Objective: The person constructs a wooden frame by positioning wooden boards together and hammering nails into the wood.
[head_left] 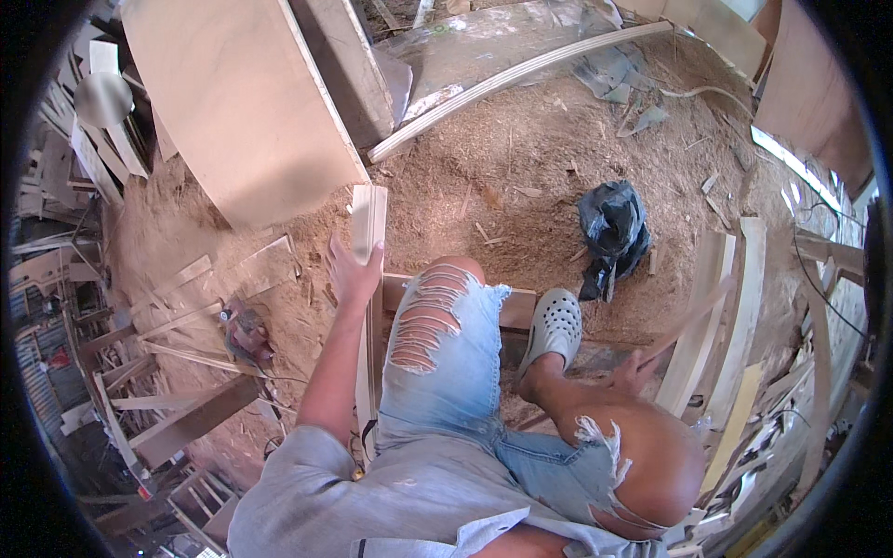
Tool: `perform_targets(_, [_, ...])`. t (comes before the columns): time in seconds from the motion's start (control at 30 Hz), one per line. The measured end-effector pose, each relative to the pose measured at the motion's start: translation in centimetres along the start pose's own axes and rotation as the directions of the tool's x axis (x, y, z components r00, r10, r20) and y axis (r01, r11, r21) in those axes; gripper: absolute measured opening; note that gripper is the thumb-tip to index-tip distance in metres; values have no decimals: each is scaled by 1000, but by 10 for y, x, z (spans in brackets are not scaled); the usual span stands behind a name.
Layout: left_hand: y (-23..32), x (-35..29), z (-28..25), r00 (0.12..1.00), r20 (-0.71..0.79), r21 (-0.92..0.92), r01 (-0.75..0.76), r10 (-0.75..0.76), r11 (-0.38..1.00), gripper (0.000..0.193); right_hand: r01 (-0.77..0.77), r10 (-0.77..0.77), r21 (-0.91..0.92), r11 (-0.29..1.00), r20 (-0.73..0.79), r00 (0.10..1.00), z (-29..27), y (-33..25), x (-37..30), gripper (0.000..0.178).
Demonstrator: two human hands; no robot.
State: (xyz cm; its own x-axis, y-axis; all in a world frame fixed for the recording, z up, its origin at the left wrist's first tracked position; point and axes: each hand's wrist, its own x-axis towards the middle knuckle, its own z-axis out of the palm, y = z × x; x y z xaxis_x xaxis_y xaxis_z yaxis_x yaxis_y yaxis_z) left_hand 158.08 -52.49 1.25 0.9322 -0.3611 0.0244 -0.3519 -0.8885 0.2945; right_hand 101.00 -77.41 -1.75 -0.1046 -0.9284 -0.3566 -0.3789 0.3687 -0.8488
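My left hand [357,274] grips a pale wooden plank [369,219] with grooved lines along its face. The thumb lies on its right edge and the other fingers on its left. This plank runs back toward me along the left side of my bent leg, by the torn jeans [442,372]. My right hand [634,374], partly behind my right knee, is closed around a thin brown wooden strip [688,321] that slants up to the right. A crosswise wooden piece [517,310] lies beside my grey clog [555,325].
A large wooden panel [237,102] leans ahead on the left. A black plastic bag [614,228] lies on sawdust-covered ground [493,200]. A power tool [246,333] with a cord sits at left among scrap boards. Long pale boards [698,325] lie at right.
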Motion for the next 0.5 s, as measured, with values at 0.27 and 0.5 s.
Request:
perform_targets(0.27, [7,-16,11,884,288,49,369,-367,928,84,352,-217,-293,889,407,887,31,-214,28,55])
perform_targets(0.5, [-33,-13,-7,913,358,-56,231,-197,971,76,813,-26,-467,348,862,507,169,-332,-33,60])
